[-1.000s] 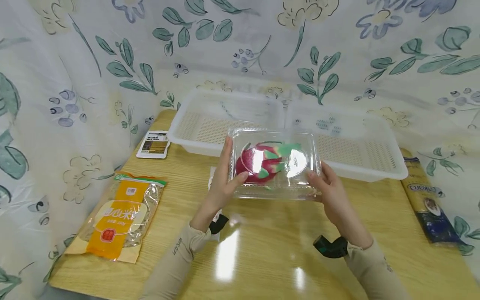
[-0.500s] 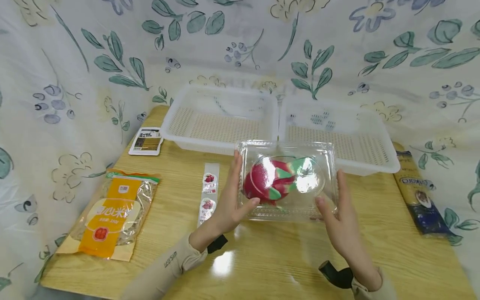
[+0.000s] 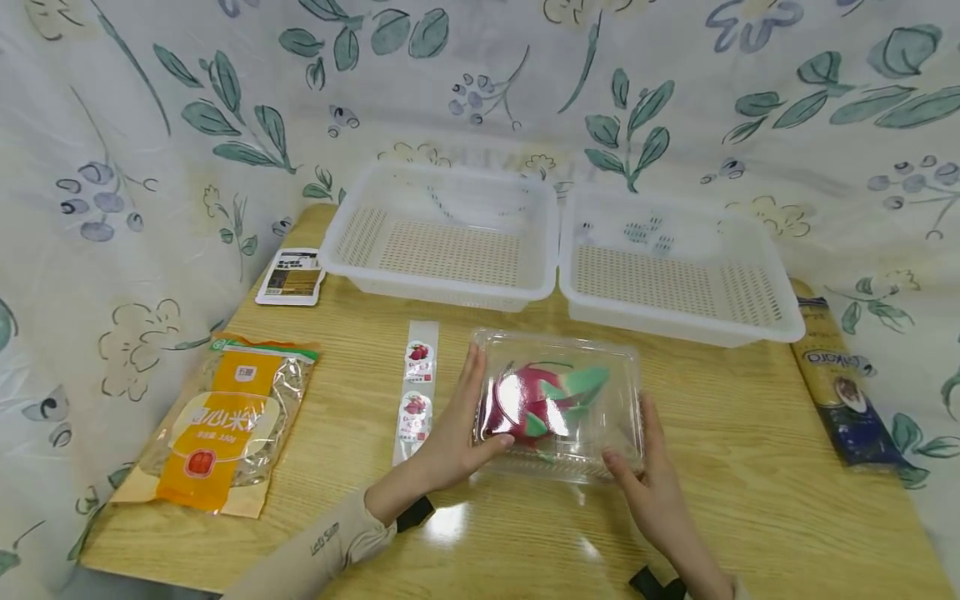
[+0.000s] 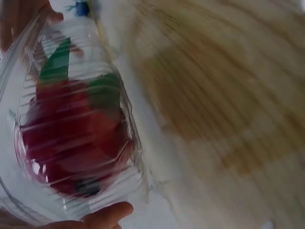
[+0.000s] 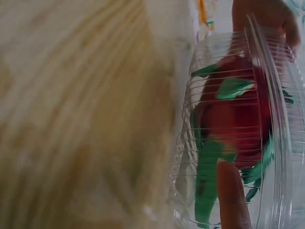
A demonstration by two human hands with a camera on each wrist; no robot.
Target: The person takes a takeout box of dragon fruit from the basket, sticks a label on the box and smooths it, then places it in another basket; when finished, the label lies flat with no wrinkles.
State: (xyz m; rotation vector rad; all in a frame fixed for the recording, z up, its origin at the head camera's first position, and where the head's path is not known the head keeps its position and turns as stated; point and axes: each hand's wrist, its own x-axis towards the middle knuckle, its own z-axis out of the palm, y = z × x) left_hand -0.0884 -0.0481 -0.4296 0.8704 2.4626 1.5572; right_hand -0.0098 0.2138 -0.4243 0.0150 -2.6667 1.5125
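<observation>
A clear lidded plastic box (image 3: pixel 618 408) holds a dragon fruit (image 3: pixel 528 400), red with green scales. My left hand (image 3: pixel 438 454) grips the box's left end, thumb at the front edge and fingers along the side. At the opposite end, my right hand (image 3: pixel 648 496) holds it with the thumb at the front corner. Through the ribbed wall in the left wrist view, the dragon fruit (image 4: pixel 71 138) lies on its side. The right wrist view has one finger (image 5: pixel 232 195) against the box. Left of the box lies a strip of dragon fruit stickers (image 3: pixel 416 387) on the table.
Two white perforated baskets (image 3: pixel 442 287) (image 3: pixel 675 325) stand side by side at the back of the wooden table (image 3: pixel 525 542). An orange food bag (image 3: pixel 221 429) and a small white packet (image 3: pixel 291 277) lie left; a gold-and-blue packet (image 3: pixel 851 387) lies right. Floral cloth (image 3: pixel 480 75) hangs behind.
Both hands have brought the box down and toward me, away from the baskets to the table's middle. The sticker strip, covered at first, now shows. The head view has shifted slightly.
</observation>
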